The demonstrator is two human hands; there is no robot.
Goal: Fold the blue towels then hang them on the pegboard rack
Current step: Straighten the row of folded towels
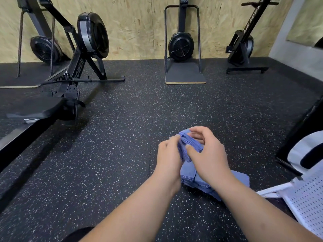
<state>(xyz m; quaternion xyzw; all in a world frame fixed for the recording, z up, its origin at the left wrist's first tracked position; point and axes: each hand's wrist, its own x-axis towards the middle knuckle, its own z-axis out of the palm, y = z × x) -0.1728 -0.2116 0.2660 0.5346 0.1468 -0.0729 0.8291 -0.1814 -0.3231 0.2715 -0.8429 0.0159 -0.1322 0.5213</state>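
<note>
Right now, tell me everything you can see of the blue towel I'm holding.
The blue towel is soft, matte cloth, folded into a thick bundle whose layered edges show as ridges on top. It is held above the speckled floor: the left hand grips its left side, the right hand pinches its right side, thumb in front. Just below it lies a pile of more blue towels; whether they touch is hidden.

The black speckled rubber floor [113, 163] carries a stack of blue towels [242, 179] directly under the grip, where the left hand [168, 154] and right hand [209, 154] pinch a folded blue towel [190, 145]. A white pegboard rack [305, 198] lies near its right. A rowing machine [78, 70] stands well left of it and beyond.
</note>
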